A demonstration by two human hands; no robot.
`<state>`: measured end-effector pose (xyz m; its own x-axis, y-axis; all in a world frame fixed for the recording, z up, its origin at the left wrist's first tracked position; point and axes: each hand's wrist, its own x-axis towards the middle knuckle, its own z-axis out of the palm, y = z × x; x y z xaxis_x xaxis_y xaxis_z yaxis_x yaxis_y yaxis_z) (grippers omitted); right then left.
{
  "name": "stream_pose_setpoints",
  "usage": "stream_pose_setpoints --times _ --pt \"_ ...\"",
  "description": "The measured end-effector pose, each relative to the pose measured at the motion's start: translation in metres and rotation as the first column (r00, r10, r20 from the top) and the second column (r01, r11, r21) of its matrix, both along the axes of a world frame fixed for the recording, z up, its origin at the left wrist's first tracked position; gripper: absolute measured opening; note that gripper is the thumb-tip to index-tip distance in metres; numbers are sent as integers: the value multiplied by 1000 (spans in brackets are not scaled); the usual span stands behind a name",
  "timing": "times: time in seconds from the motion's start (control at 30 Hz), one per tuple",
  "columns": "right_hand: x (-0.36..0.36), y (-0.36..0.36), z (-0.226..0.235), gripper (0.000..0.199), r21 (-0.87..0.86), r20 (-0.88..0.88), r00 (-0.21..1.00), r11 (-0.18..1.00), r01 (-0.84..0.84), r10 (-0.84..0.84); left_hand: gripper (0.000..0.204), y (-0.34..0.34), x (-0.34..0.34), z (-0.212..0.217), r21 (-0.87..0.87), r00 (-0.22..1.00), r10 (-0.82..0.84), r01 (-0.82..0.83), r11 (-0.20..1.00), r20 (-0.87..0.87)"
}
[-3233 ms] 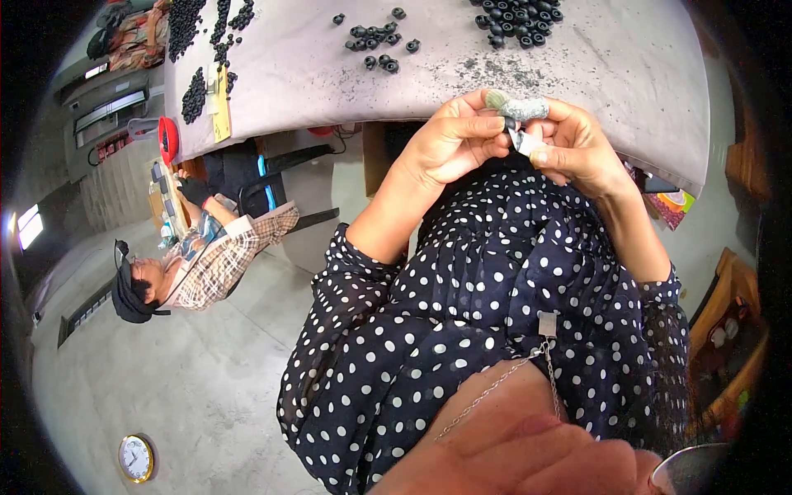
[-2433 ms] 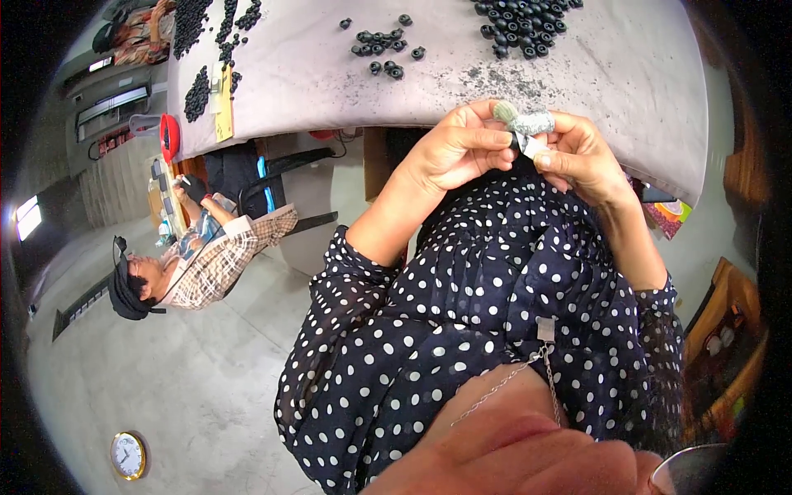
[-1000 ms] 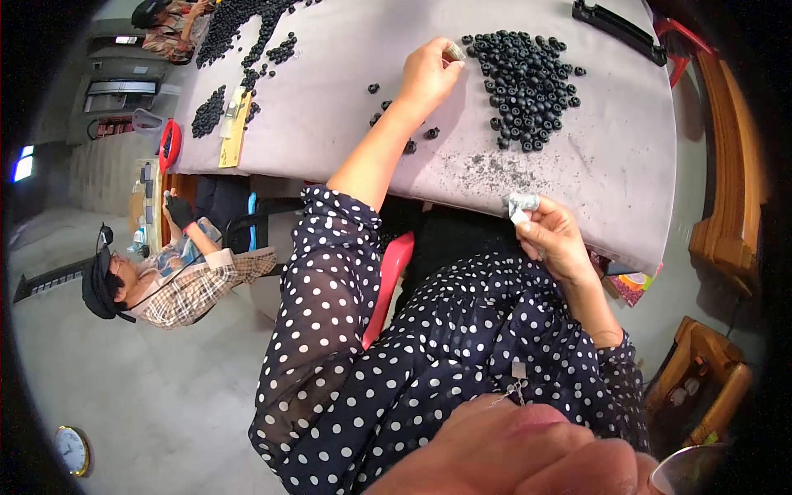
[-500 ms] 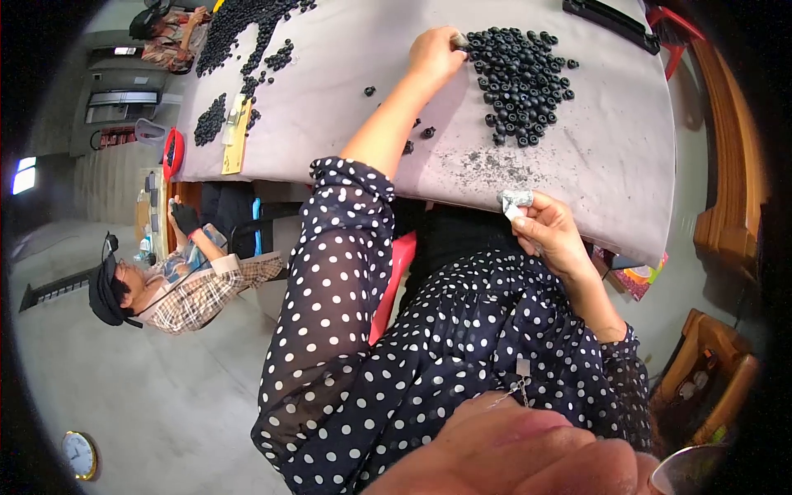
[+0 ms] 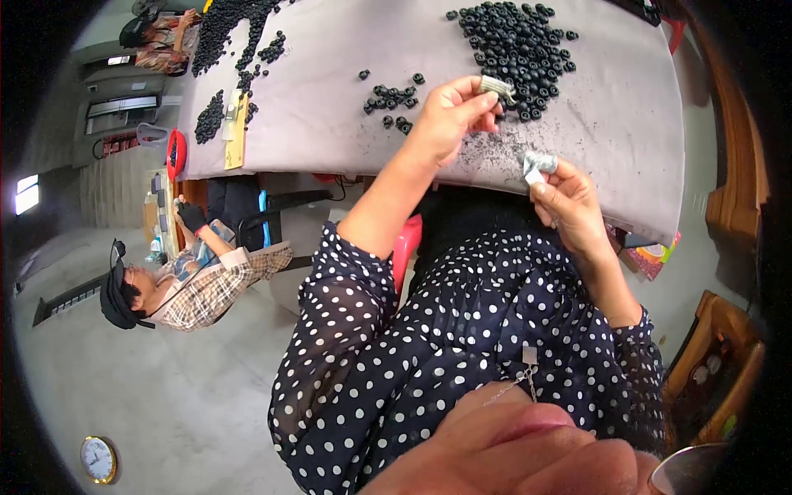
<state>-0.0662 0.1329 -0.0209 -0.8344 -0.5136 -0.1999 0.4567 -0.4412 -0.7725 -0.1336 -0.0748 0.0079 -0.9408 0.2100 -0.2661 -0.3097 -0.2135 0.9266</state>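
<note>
Leftward, black pieces (image 5: 173, 153) in red bowl (image 5: 182, 157)

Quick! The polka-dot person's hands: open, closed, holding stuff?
Left hand: half-curled; can't tell if it's closed on anything.
Right hand: closed, holding a small white piece.

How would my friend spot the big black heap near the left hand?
Find the big table with the pale grey cover. On its right half, just beyond the person's left hand, lies a heap of black round pieces. It is the rightmost heap, far bigger than the loose cluster to its left.
</note>
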Motion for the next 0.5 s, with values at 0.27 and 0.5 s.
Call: stream_pose_setpoints --times 0.27,0.5 --pt "-3 0 3 27 37 -12 998 997 69 -68 12 21 54 -7 433 934 27 -191 881 357" --pt "2 -3 4 31 203 -210 977 979 20 23 8 28 70 -17 339 925 196 -307 889 325"
